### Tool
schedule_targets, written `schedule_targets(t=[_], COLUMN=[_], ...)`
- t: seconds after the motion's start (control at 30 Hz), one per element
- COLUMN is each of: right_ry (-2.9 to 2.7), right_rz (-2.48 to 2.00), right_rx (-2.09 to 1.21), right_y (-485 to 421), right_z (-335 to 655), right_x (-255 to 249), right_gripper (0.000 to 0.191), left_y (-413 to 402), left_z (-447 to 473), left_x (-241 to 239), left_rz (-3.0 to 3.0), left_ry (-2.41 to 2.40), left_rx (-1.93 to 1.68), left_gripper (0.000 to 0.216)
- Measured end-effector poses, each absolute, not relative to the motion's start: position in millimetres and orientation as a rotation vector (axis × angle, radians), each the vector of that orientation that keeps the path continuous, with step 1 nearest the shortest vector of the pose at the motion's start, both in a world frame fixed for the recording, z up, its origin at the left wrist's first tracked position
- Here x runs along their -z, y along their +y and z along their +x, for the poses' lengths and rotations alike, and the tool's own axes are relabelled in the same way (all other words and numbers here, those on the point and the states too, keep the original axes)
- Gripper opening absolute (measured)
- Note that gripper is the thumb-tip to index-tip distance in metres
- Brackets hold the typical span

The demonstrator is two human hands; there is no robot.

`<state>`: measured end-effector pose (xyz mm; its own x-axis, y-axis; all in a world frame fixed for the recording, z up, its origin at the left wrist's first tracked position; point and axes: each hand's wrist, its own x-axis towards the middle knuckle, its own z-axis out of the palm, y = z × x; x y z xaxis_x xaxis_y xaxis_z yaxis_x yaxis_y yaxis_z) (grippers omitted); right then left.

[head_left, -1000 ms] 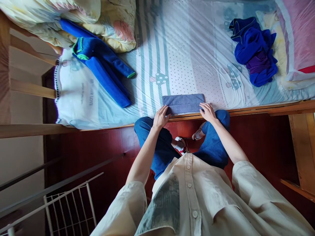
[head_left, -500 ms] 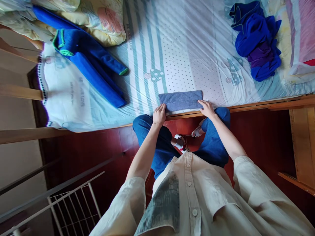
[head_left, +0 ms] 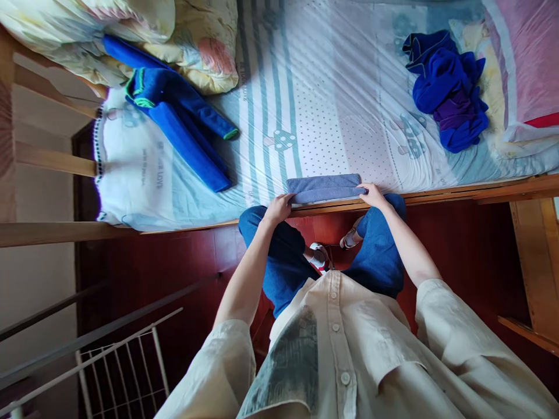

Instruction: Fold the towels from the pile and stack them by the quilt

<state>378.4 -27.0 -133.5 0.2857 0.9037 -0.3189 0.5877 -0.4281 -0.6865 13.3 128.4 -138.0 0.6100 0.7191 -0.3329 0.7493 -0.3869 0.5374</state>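
A folded grey-blue towel [head_left: 324, 183] lies along the near edge of the bed, its long side parallel to the wooden bed rail. My left hand [head_left: 278, 208] pinches the towel's near left corner. At the other end, my right hand [head_left: 372, 194] grips the right corner between thumb and fingers. The towel's front layer is lifted slightly and folded back, forming a raised strip between my hands. Some of my left fingertips are hidden by the hand itself.
Blue long-sleeved clothing with green trim [head_left: 183, 122] lies on the bed at left, beside a patterned quilt [head_left: 209, 46]. A bunched blue and purple garment [head_left: 449, 87] sits at right, near a pink bag [head_left: 528, 64]. The wooden rail [head_left: 441, 195] edges the bed; a white rack [head_left: 126, 361] stands lower left.
My hands have closed on the towel's near corners and raised its front edge, folding it away from me. The view has shifted slightly, so the bed items appear displaced.
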Motion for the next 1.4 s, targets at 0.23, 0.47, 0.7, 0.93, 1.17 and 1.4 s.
schedule_targets(t=[0.23,0.47,0.7,0.93,1.17,1.4], right_ry=[-0.888,-0.836,-0.843,-0.968,-1.006,-1.027], right_rz=[-1.922,-1.896,-2.056,-2.262,-2.416,-2.461], right_rx=[-1.018,-1.03,-0.915,-0.828,-0.811,-0.768], right_y=[-18.5,-15.2,-5.0,0.7,10.2,13.9], right_z=[378.4,375.8,371.7,372.4,368.9,369.0], right_x=[153.0,157.1,165.9,166.8,161.7,169.3], right_gripper=[0.044,0.054,0.037,0.046,0.044,0.044], left_y=[136.4,141.4,148.9,161.5,165.9,167.6], left_z=[19.1,24.3,32.1,38.8,41.9,45.1], left_x=[146.1,155.5,161.4,163.9,164.6,168.9], left_rz=[1.698,1.588,1.638,1.661,1.701,1.732], left_ry=[1.363,1.402,1.552,1.688,1.725,1.741], left_rx=[-0.254,-0.3,-0.232,-0.064,0.014,0.003], left_gripper=[0.048,0.044,0.031,0.031,0.037,0.034])
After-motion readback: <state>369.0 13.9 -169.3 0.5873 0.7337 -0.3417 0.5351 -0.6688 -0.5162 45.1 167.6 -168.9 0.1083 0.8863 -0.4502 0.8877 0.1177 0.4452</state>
